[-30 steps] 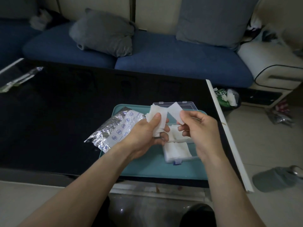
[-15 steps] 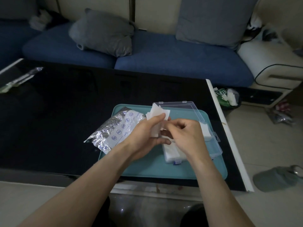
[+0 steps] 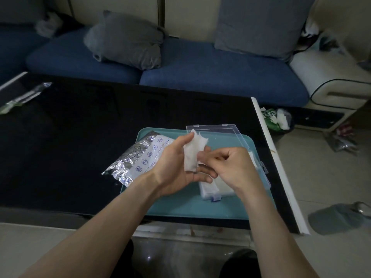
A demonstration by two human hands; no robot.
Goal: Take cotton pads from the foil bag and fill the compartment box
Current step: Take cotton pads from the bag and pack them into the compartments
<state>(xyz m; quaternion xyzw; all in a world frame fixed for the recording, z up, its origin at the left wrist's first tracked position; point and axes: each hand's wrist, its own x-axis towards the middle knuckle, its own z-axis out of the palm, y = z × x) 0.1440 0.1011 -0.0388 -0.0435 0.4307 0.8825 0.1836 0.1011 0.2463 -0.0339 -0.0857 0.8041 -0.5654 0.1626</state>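
A small stack of white cotton pads (image 3: 191, 152) is held upright in the left hand (image 3: 176, 167) at the centre of the frame, gripped between the thumb and the fingers curled behind it. The right hand (image 3: 228, 165) is seen just to the right, its fingers curled inward with the fingertips (image 3: 202, 157) pinching the near edge of the stack. Below and behind both hands, the clear compartment box (image 3: 212, 189) is seen lying on a teal tray (image 3: 180, 207), its transparent lid (image 3: 218, 133) laid open toward the upper part of the frame; white pads are visible in its near compartments. The foil bag (image 3: 138, 157) is found left of centre, lying partly on the tray and partly on the black table (image 3: 80, 137).
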